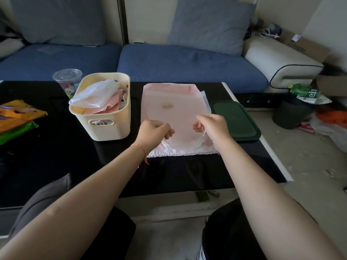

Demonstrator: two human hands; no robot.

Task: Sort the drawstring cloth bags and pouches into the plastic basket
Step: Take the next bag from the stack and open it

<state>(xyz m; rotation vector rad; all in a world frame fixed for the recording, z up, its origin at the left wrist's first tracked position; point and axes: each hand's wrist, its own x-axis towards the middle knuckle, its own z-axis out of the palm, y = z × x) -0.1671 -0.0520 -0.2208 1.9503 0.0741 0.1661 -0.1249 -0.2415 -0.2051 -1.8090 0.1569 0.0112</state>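
**Pink bag lies lengthwise away from both hands, basket off to the left**

Nearest the person, the gathered drawstring hem of the flat pale-pink cloth drawstring bag [174, 111] runs crosswise along the near side of the glossy black table [56, 156]. Just above that hem both hands sit with fingers curled down onto the fabric: the left hand [155, 131] on the bag's left part, the right hand [212, 126] on its right, seemingly pinching a white cord, though the pinch itself is hidden. From there the bag's long axis stretches straight away toward the sofa. The cream plastic basket [102, 126], already holding pink and white cloth, stands just beside the bag's left edge, so the left hand is nearer to it. A dark green plastic lid [236, 121] lies beside the bag's right edge.
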